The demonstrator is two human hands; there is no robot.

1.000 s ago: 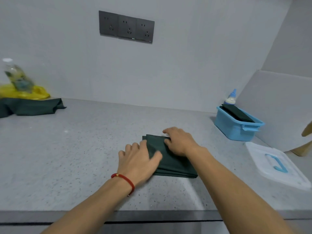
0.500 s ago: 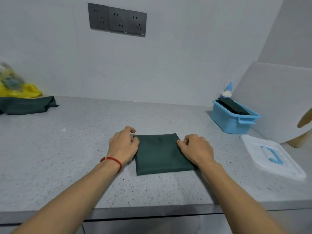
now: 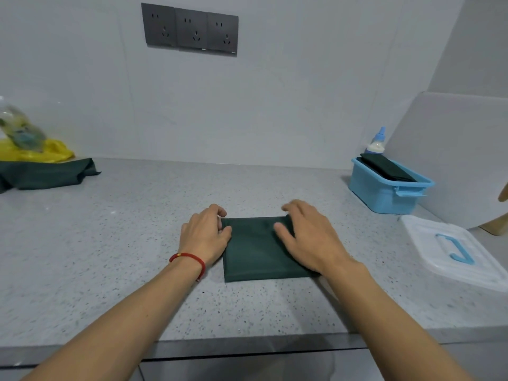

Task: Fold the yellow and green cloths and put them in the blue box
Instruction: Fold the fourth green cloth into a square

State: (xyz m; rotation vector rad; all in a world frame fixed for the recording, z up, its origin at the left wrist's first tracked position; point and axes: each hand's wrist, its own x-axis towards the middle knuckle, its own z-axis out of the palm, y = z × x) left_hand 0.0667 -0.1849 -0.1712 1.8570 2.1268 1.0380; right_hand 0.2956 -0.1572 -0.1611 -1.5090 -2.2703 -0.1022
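A folded dark green cloth point(image 3: 253, 253) lies as a flat square on the counter in front of me. My left hand point(image 3: 204, 237) is at its left edge, fingers curled around the far left corner and thumb on the fabric. My right hand point(image 3: 310, 239) rests flat on the cloth's right part with fingers apart. The blue box point(image 3: 383, 192) stands at the right by the wall with a folded dark cloth point(image 3: 389, 167) inside. A yellow cloth point(image 3: 46, 154) and an unfolded green cloth point(image 3: 46, 176) lie at the far left.
The box's white lid point(image 3: 453, 253) with a blue handle lies on the counter to the right of my hands. A small blue-capped bottle point(image 3: 376, 143) stands behind the box. A clear plastic bottle point(image 3: 19, 129) rests on the yellow cloth. The counter's front edge point(image 3: 247, 345) is near me.
One second ago both hands were pressing the last fold down. They then moved to the cloth's side edges. Now my right hand has slid left onto the cloth; my left stays put.
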